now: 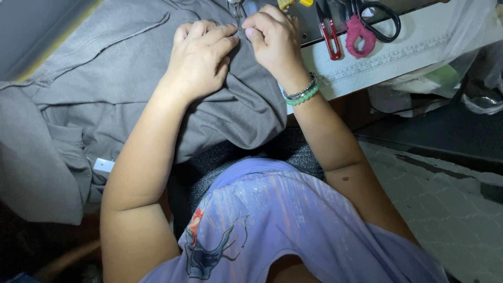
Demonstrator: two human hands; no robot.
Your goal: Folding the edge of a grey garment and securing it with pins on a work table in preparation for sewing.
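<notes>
Both forearms bare, reaching up and forward, elbows bent and spread. Left hand [199,60] palm down, fingers curled, fingertips pressed toward the right's. Right hand [270,39] bent at the wrist, fingers pinched together beside the left's fingertips. Beaded bands around the right wrist. Hands touching at the fingertips.
</notes>
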